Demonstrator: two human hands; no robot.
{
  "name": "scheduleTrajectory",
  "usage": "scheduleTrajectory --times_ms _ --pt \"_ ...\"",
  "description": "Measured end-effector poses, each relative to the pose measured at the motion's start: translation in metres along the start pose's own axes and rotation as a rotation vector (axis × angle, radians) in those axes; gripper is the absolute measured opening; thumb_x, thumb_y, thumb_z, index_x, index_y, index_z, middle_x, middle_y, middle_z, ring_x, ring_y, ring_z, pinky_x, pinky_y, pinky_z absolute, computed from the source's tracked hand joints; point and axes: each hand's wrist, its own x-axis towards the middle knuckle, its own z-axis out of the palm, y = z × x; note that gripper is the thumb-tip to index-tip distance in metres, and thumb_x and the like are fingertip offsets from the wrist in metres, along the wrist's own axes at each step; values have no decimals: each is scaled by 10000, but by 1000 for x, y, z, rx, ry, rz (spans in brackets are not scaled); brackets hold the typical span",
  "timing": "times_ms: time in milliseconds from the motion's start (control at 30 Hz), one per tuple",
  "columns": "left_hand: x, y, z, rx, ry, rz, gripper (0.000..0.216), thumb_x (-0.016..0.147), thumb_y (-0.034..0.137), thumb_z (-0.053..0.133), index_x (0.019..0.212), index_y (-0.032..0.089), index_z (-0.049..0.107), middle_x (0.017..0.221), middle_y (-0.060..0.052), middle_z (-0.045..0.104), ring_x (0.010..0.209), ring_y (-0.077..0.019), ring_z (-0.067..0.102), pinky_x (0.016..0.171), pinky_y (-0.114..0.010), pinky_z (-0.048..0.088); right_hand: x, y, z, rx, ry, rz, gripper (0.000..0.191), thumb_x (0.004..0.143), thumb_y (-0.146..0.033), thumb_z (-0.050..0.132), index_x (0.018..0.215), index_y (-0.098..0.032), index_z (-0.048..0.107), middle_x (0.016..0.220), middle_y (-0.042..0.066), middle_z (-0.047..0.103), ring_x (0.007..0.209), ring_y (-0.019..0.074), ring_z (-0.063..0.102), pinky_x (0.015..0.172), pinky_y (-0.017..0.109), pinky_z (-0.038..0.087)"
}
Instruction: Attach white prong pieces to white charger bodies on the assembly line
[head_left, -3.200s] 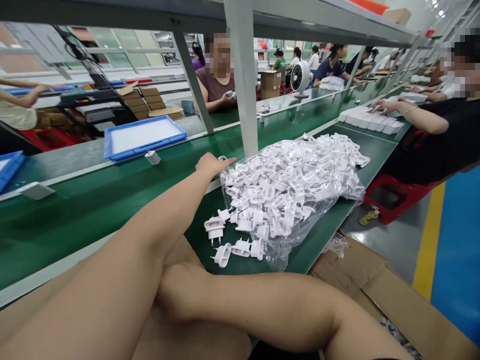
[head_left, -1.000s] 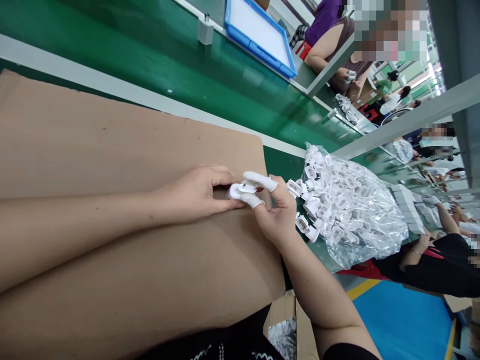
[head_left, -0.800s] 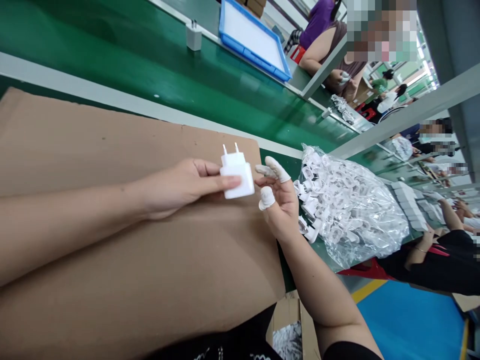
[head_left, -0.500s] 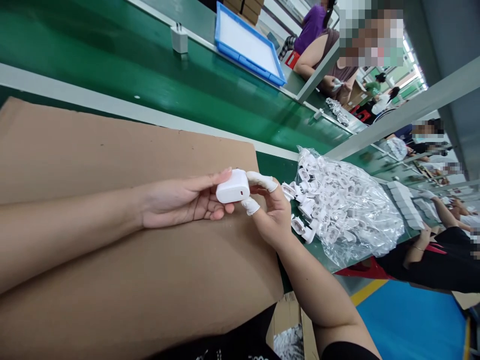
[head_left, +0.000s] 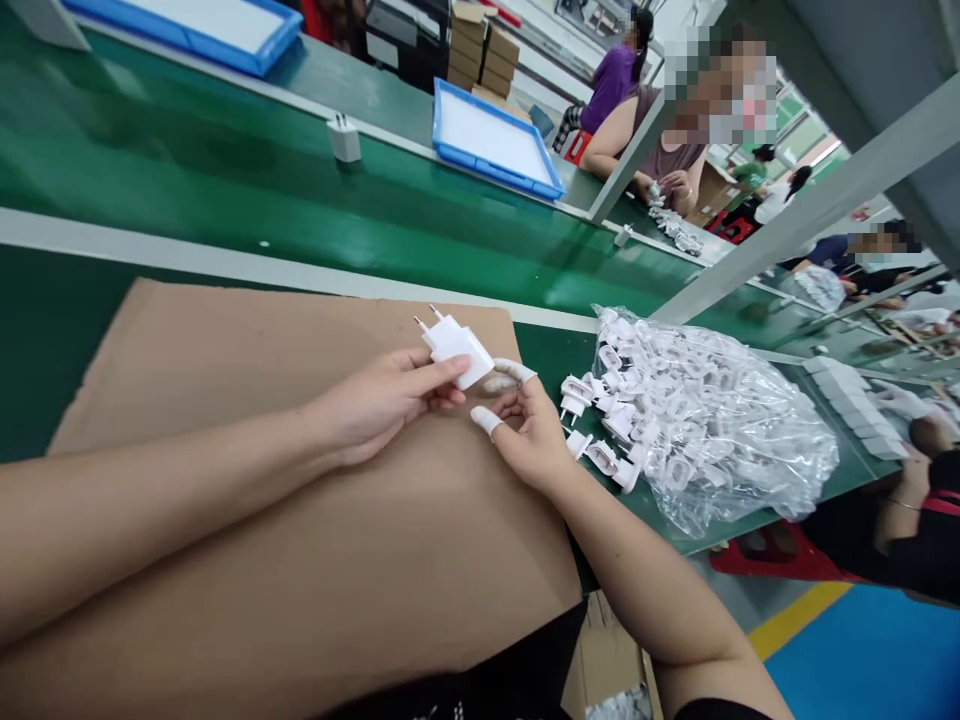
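A white plug-in charger (head_left: 459, 352) with two metal pins is pinched between the thumb and fingers of my left hand (head_left: 397, 400). Its pins point up and to the left, and a broad white side faces me. Just right of it is my right hand (head_left: 521, 415), with white covers on the thumb and some fingers. That thumb stands apart from the curled fingers, and nothing is between them. The covered fingertips are close to the charger's lower right end; whether they touch it I cannot tell. Both hands are above a brown cardboard sheet (head_left: 360, 560).
A clear plastic bag (head_left: 720, 430) of white plug parts lies at the right, with several loose plug parts (head_left: 577, 395) beside it. Beyond the green conveyor belt (head_left: 247, 190) are a standing white charger (head_left: 344, 138) and a blue tray (head_left: 495, 180). Co-workers sit farther off.
The charger has turned in my left hand, so its pins and broad side show instead of the end with the small port. My right thumb and fingers have come off it. The view has shifted.
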Motion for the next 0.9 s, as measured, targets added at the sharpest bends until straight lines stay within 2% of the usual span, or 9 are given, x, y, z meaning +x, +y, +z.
scheduleTrajectory --times_ms 200,367,500,567,633,700,767,833,900 --pt "73 29 -47 685 426 321 410 825 449 747 1140 187 737 1092 -70 761 1019 -279 676 916 -368 502 2 7 -2 -47 -70 3 506 864 -221 671 1350 -215 531 1120 50 644 831 123 608 851 332 545" --pt "133 39 -92 833 708 157 392 829 389 756 1140 161 683 1197 -131 724 1121 -311 639 944 -396 463 3 10 -3 -21 -87 -10 477 858 -201 669 1321 -205 551 1093 48 633 798 116 600 827 330 544" --pt "128 50 -95 842 772 71 587 733 488 859 1131 108 654 1269 -194 667 1294 -432 515 1031 -512 423 3 11 -4 -18 -89 -14 478 853 -173 666 1318 -187 559 1098 59 630 814 125 610 838 343 543" --pt "113 55 -82 851 805 84 834 748 612 823 1289 31 566 1437 -256 527 1391 -509 376 1092 -605 350 1 12 -3 -1 -88 -15 487 850 -163 670 1324 -185 558 1108 61 629 810 123 616 842 345 545" --pt "93 54 -61 864 841 178 1025 840 691 699 1483 -29 356 1582 -308 305 1458 -524 239 1147 -659 249 0 13 -3 13 -95 -20 491 850 -158 680 1326 -190 561 1120 61 637 798 117 621 836 338 547" --pt "71 44 -37 881 808 333 919 911 640 639 1529 32 335 1599 -252 304 1486 -426 243 1205 -588 222 -1 13 -2 13 -95 -25 499 851 -169 699 1331 -203 565 1133 61 658 793 116 625 825 327 545" --pt "51 27 -15 844 553 505 647 944 585 605 1373 102 560 1433 -171 535 1359 -357 436 1167 -534 345 -3 11 -2 19 -83 -11 520 859 -214 726 1353 -223 563 1157 64 685 800 123 637 814 319 543" --pt "34 6 1 747 299 491 549 918 632 602 1270 213 644 1344 -103 616 1205 -310 565 1075 -489 465 -5 8 -2 54 -72 25 550 880 -284 739 1395 -241 549 1133 55 713 799 134 654 802 314 542" --pt "23 -12 9 710 154 522 525 897 656 599 1237 261 670 1326 -84 644 1201 -306 588 1072 -488 477 -7 3 -2 115 -64 64 569 906 -346 729 1431 -241 535 1010 30 729 777 143 662 784 307 540"
